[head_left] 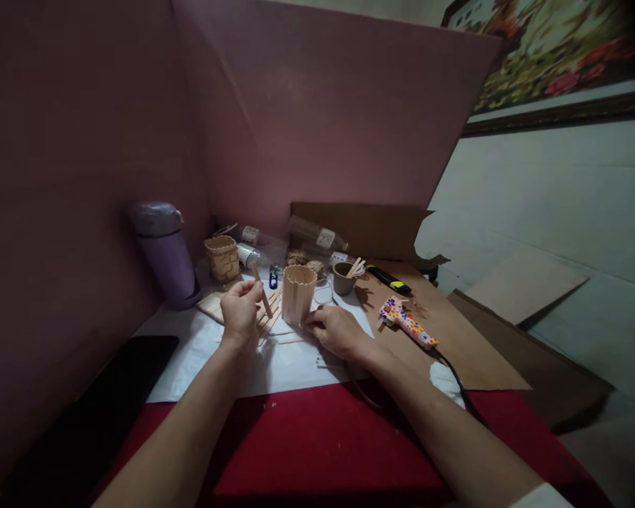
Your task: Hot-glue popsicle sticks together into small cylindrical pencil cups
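Observation:
A flat wooden craft stick [262,291] stands tilted in the closed fingers of my left hand [240,310]. To the right of it, a round cup of upright craft sticks [298,296] rests on white paper. My right hand [339,329] is at the cup's lower right side, its fingers curled and pressed together. Whatever those fingers may hold is hidden. Several loose craft sticks [269,323] lie on the paper between my hands and behind the left one.
A purple tumbler [169,261] and a decorated stick cup [223,258] stand at left. Clear plastic bottles [317,236] lie behind. At right are a small pot [343,279] with sticks, a yellow-black cutter [389,279] and a flowered glue gun [407,322] with its cord on cardboard [476,363].

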`<state>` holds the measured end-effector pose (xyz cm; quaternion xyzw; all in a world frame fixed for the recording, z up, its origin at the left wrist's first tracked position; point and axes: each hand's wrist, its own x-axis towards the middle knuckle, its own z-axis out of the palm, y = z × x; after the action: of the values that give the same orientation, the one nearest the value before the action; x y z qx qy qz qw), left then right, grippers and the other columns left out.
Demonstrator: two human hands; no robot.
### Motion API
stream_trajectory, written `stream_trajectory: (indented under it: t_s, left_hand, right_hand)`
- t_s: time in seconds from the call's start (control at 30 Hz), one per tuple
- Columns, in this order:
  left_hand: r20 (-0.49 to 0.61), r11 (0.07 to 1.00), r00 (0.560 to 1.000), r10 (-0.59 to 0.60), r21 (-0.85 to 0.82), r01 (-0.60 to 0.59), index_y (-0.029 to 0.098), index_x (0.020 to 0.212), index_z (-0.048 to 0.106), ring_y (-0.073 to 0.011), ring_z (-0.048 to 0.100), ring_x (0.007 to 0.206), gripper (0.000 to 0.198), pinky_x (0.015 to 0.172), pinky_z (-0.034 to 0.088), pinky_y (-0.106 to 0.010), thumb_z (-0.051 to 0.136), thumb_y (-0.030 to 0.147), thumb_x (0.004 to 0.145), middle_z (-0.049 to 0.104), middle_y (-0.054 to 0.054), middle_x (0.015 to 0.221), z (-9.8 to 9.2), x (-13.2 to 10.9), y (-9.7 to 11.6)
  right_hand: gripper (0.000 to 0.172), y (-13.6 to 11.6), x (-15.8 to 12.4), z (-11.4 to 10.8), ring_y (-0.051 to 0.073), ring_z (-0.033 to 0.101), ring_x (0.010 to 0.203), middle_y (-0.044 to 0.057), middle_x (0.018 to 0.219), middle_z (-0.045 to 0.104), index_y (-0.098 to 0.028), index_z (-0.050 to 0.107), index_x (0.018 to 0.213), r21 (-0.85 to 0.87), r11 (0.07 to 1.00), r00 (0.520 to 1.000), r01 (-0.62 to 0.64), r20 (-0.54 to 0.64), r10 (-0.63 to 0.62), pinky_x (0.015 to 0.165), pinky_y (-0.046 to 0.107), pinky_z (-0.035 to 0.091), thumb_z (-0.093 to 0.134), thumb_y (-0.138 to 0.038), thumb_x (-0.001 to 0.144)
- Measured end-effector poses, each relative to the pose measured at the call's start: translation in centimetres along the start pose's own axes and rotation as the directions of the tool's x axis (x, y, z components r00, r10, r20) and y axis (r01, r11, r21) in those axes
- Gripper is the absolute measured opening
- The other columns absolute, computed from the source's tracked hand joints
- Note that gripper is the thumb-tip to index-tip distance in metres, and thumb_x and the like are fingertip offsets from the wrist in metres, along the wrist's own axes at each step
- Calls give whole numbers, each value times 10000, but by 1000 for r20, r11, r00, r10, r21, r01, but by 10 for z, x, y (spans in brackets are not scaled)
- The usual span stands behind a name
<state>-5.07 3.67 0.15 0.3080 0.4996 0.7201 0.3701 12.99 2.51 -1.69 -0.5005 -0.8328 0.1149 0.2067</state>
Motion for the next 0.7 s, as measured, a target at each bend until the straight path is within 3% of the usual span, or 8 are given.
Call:
stream_trajectory:
  t_s: [0.17, 0.37, 0.47, 0.53, 0.6, 0.7]
  left_hand:
    - [24, 997, 997, -69, -18, 69, 170, 633, 584, -107, 490, 562, 298, 546, 348, -244, 746, 348, 458, 559, 22, 608, -2, 1, -2]
    - [79, 995, 993, -88, -32, 90, 182, 676, 511, -115, 537, 521, 184, 532, 426, -246, 666, 269, 626, 597, 8, 603, 3, -3, -5]
    - [100, 998, 993, -67, 2, 67, 191, 710, 497, -84, 446, 444, 220, 456, 350, -208, 692, 263, 638, 554, 41, 563, 5, -5, -8]
    - [131, 999, 991, -5, 46, -1, 175, 739, 546, -93, 488, 505, 300, 486, 373, -210, 775, 276, 574, 567, 31, 601, 5, -4, -12]
    - [191, 995, 980, 49, 81, -65, 152, 807, 610, -130, 570, 626, 434, 572, 443, -240, 852, 285, 472, 622, -10, 709, 5, -2, -17]
    - [333, 993, 942, 27, 96, -62, 137, 926, 656, -187, 628, 734, 586, 646, 489, -290, 879, 256, 397, 681, -68, 853, 7, 2, -23]
  right_hand:
    - [201, -6, -2, 3, 236, 678, 866, 83, 961, 759, -252, 791, 892, -157, 987, 999, 45, 36, -39, 705, 315, 453, 601, -191, 869]
    - [178, -3, -2, 3, 225, 667, 846, 68, 952, 748, -242, 769, 872, -143, 989, 1000, -27, -18, 25, 700, 312, 442, 598, -195, 853]
    - [137, 3, 1, 2, 231, 659, 826, 81, 901, 738, -205, 732, 836, -52, 985, 978, -162, -142, 153, 713, 324, 452, 599, -175, 819]
    - [142, 7, 5, 2, 233, 655, 849, 94, 947, 730, -179, 701, 909, 43, 979, 955, -200, -213, 204, 746, 335, 470, 608, -167, 802]
    - [252, 10, 10, 4, 229, 656, 904, 99, 1032, 721, -172, 663, 1039, 182, 972, 957, -147, -224, 187, 786, 341, 492, 599, -147, 796]
    - [426, 11, 17, 8, 200, 656, 980, 67, 1123, 715, -204, 621, 1162, 397, 918, 983, 7, -172, 67, 867, 337, 504, 512, -49, 781]
